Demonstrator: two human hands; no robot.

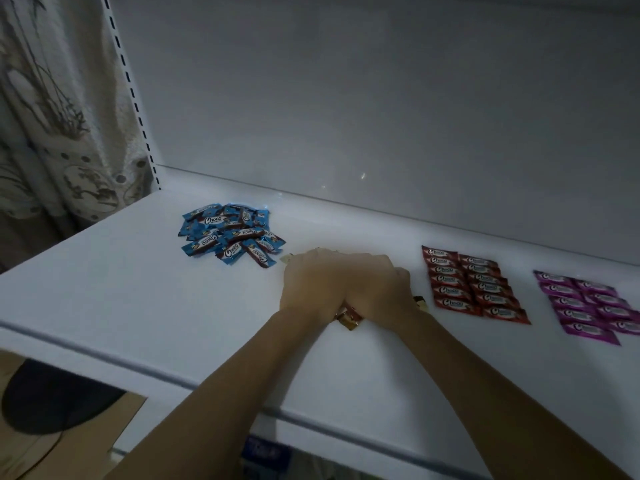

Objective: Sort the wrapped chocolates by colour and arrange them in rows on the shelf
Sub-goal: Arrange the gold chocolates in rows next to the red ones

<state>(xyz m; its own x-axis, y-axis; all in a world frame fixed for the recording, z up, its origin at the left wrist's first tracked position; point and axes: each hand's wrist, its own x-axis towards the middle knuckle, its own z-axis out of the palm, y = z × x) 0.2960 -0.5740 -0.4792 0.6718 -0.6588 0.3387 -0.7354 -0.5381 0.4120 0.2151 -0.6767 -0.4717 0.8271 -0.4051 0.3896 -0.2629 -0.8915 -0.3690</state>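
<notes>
Both hands are down on the shelf [138,289], pressed side by side near the middle, backs up, fingers pointing toward the back edge. The left hand [311,285] and right hand [377,289] are cupped over a clutch of gold chocolates [349,317]. A few wrappers peek out at the wrists, one at the right side and one at the far left. The fingertips are hidden under the knuckles, so I cannot tell whether either hand is gripping a wrapper or just pressing the bunch flat.

The gold ones lie straight beneath the palms, between the loose blue pile [232,237] toward the left back and the tidy red rows [474,285] to the right. Beyond the red, the purple rows [588,306] sit nearest the right end.

The red and purple wrappers have their long axes running along the shelf, two columns each. My read is that gold goes into rows here, laid the same way. The right hand is nearer the red block, so it looks better placed to line up against it. The left hand is closer to the unsorted blue heap.
</notes>
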